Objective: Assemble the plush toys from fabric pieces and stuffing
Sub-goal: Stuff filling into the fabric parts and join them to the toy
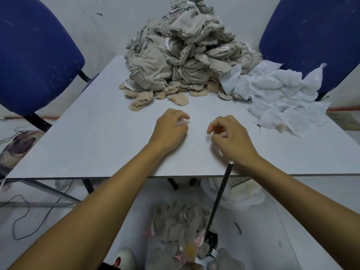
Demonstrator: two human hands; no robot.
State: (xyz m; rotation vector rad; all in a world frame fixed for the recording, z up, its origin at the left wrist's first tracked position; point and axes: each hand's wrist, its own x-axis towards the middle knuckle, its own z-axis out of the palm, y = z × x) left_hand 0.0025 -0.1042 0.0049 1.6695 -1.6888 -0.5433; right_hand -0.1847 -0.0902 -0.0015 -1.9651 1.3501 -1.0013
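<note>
While grey fabric pile [181, 49] is sitting untouched, I'm seeing left hand [171, 127] and right hand [231, 137] resting loosely curled, holding nothing, on table [97, 133].

The table [97, 133] is pale grey-white and plain. On it the big pile [181, 49] is greyish beige cloth with frayed edges, a few pale pink bits showing through. The small pieces [155, 96] at its foot are a warmer peach tan. To the right the heap [282, 100] is white to very light blue. Two chairs [35, 55] are deep blue, flecked with pale lint, on black frames. The rod [220, 199] is black with a silvery tip. Below, the plush pile [181, 227] is grey-brown with pink scraps, and the stuffing [239, 193] is white
</note>
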